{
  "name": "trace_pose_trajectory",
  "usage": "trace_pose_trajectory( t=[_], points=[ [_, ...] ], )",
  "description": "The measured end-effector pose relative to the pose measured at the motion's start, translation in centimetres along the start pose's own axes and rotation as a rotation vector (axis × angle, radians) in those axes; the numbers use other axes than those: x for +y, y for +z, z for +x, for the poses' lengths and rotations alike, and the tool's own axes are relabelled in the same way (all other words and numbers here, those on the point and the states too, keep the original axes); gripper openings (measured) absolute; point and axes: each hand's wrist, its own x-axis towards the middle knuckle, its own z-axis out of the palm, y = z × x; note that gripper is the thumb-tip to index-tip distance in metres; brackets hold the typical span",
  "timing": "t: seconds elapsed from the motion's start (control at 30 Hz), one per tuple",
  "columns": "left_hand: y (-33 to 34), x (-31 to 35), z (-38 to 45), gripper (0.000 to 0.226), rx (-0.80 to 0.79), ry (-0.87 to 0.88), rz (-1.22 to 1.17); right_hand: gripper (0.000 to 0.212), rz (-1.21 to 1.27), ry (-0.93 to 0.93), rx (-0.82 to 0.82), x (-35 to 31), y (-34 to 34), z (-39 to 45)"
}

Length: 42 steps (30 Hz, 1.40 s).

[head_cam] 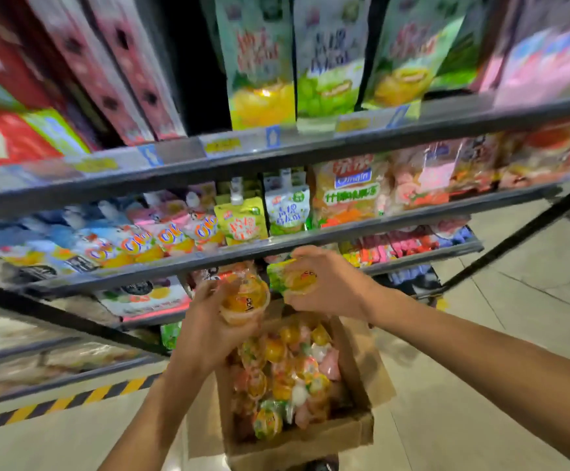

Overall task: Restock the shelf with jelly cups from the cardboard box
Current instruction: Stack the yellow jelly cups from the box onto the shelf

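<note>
**Two Hands, Two Jelly Cups Over the Box**

Head view: The left hand [209, 321] has its fingers curled round one orange jelly cup [244, 297]. The cup lies tilted on its side. Its long way runs from lower left to upper right, and its wide clear top looks toward the camera. The grip of this hand is clamped on the cup.

The right hand [331, 283] comes from the right and holds a second jelly cup [297, 280] from above. Its fingers and thumb wrap over it, so this grip is clamped too. That cup has an orange middle and a green wrapper edge that sticks out to the left. It is partly hidden, so which way it points cannot be told.

So there are two cups in hands, one in each. Both are up in the air, just above the far end of the cardboard box [355, 433] and in front of the lower shelf [209, 263].

The box sits on the floor [480, 402] below the arms. Its long way runs away from the person toward the shelf. It is open and full of many more jelly cups [287, 379], orange, pink and green, too heaped to count.

Four shelf edges show, one above another. Bags and pouches [263, 215] stand on them, blurry in many spots.
</note>
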Motion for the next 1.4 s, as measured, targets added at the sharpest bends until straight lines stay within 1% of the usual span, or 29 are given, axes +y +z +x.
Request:
trace_pose_trajectory(
  t=[0.1, 0.13, 0.23, 0.37, 0.57, 0.7, 0.73, 0.8, 0.87, 0.93, 1.0, 1.13, 1.2, 1.27, 1.33, 1.4],
  points=[
    [-4.8, 4.8, -0.4, 0.066, 0.075, 0.021, -0.047, 0.050, -0.096, -0.162, 0.091, -5.9, -5.2, -1.4],
    [-6.5, 6.4, -0.6, 0.065, 0.115, 0.042, -0.058, 0.051, -0.119, -0.185, 0.093, -8.0, -7.1, -2.1],
    [-11.6, 10.6, -1.4, 0.064, 0.213, 0.180, -0.038, 0.058, -0.150, -0.289, 0.118, -13.4, -12.9, -4.0],
    [-18.7, 16.3, -2.3, 0.065, 0.372, 0.242, -0.007, 0.054, -0.170, -0.412, 0.173, -20.7, -19.9, -5.7],
    [-28.2, 23.0, -1.0, 0.068, 0.610, 0.302, 0.081, 0.050, -0.130, -0.526, 0.357, -29.7, -26.8, -6.1],
    [-32.4, 25.5, -0.1, 0.066, 0.700, 0.290, 0.038, 0.039, -0.074, -0.569, 0.374, -34.4, -29.6, -5.6],
    [-33.2, 25.9, 0.2, 0.065, 0.710, 0.286, 0.027, 0.039, -0.053, -0.574, 0.379, -35.4, -29.9, -5.1],
    [-34.7, 26.1, 0.6, 0.067, 0.697, 0.266, 0.038, 0.049, -0.024, -0.564, 0.386, -37.0, -30.3, -3.5],
    [-35.9, 25.7, 1.2, 0.075, 0.687, 0.228, 0.059, 0.055, -0.019, -0.564, 0.388, -38.4, -30.2, -1.8],
    [-36.8, 25.0, 1.8, 0.088, 0.675, 0.173, 0.025, 0.056, -0.009, -0.576, 0.389, -39.9, -29.7, -0.2],
    [-37.6, 24.2, 2.6, 0.091, 0.676, 0.147, 0.001, 0.057, -0.009, -0.594, 0.371, -41.4, -28.7, 1.3],
    [-39.8, 21.7, 4.5, 0.078, 0.675, 0.154, 0.011, 0.056, 0.009, -0.614, 0.365, -44.6, -26.2, 4.4],
    [-41.0, 20.6, 5.2, 0.067, 0.658, 0.166, -0.028, 0.055, 0.033, -0.611, 0.370, -46.1, -24.8, 6.1],
    [-42.1, 19.5, 5.9, 0.053, 0.645, 0.185, -0.111, 0.055, 0.043, -0.610, 0.341, -47.5, -23.4, 7.8],
    [-43.0, 18.1, 6.8, 0.047, 0.643, 0.199, -0.163, 0.059, 0.039, -0.607, 0.304, -48.7, -22.0, 9.5],
    [-43.8, 16.5, 7.6, 0.045, 0.636, 0.202, -0.167, 0.065, 0.024, -0.603, 0.291, -49.9, -21.0, 10.9]
  ],
)
